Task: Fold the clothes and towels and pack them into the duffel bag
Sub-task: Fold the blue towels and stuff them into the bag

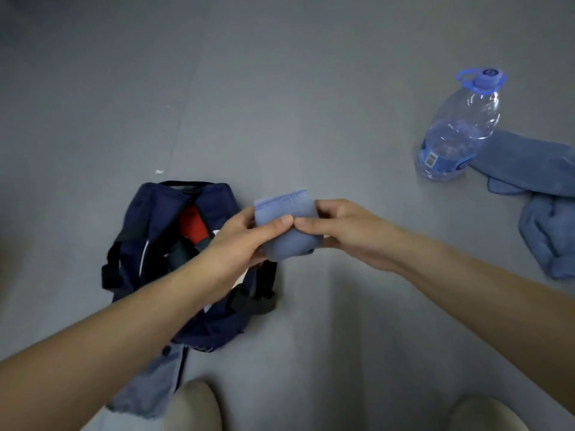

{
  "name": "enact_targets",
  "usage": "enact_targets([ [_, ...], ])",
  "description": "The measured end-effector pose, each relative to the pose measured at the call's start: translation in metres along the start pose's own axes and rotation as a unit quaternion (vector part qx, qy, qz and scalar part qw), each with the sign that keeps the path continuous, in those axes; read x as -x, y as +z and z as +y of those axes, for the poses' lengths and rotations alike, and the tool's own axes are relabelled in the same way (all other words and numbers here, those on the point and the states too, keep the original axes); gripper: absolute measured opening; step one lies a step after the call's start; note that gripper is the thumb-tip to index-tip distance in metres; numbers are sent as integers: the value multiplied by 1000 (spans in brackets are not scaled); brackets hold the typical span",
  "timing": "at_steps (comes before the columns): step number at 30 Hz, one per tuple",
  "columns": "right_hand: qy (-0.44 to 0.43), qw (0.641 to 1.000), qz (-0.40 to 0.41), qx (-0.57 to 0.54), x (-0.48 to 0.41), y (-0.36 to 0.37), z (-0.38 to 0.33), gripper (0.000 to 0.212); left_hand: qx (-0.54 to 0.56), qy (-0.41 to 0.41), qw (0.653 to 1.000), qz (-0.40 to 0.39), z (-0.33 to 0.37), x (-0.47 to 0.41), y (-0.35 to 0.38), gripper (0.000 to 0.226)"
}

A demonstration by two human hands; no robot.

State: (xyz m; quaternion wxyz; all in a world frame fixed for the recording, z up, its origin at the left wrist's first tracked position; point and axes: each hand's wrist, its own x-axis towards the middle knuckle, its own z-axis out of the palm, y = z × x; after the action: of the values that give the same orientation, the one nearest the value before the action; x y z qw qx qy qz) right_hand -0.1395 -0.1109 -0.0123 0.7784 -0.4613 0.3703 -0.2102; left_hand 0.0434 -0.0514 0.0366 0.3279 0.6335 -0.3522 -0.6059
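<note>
A small light-blue towel (284,223), folded into a compact bundle, is held in the air between both hands. My left hand (241,241) grips its left side and my right hand (345,231) grips its right side, thumbs meeting on top. Below and to the left, the navy duffel bag (155,213) lies open on the grey floor, with a red garment (193,223) and dark clothes inside. My left forearm crosses over the bag's near half. Blue towels (541,194) lie crumpled at the right edge.
A large clear water bottle (457,129) with a blue cap stands at the upper right, touching the crumpled towels. A grey-blue cloth (149,387) lies by the bag's near end. My two pale shoes (194,405) show at the bottom edge.
</note>
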Motion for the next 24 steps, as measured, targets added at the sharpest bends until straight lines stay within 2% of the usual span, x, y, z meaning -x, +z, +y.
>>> enact_targets([
  [3,-17,999,-4,49,-28,53,-31,38,-9,21,999,49,13,34,-57,56],
  [6,-24,991,-29,132,-60,109,-44,29,34,41,993,102,2,58,-105,52],
  [9,-53,983,6,174,-90,153,-39,24,74,48,984,155,-18,61,-138,45],
  [12,-74,967,40,240,-111,179,-10,30,84,45,973,210,-43,47,-160,40],
  [14,-51,934,70,346,-123,183,23,38,34,19,970,241,-69,33,-173,39],
  [16,-16,879,93,467,-124,176,57,40,-42,-17,966,256,-100,19,-184,39],
  [18,-28,833,110,542,-118,162,87,46,-110,-49,962,245,-124,9,-191,38],
  [19,-41,821,115,557,-115,156,99,52,-137,-65,960,235,-136,4,-195,38],
  [24,-61,830,88,547,-108,153,111,88,-248,-118,937,216,-160,-13,-200,51],
])
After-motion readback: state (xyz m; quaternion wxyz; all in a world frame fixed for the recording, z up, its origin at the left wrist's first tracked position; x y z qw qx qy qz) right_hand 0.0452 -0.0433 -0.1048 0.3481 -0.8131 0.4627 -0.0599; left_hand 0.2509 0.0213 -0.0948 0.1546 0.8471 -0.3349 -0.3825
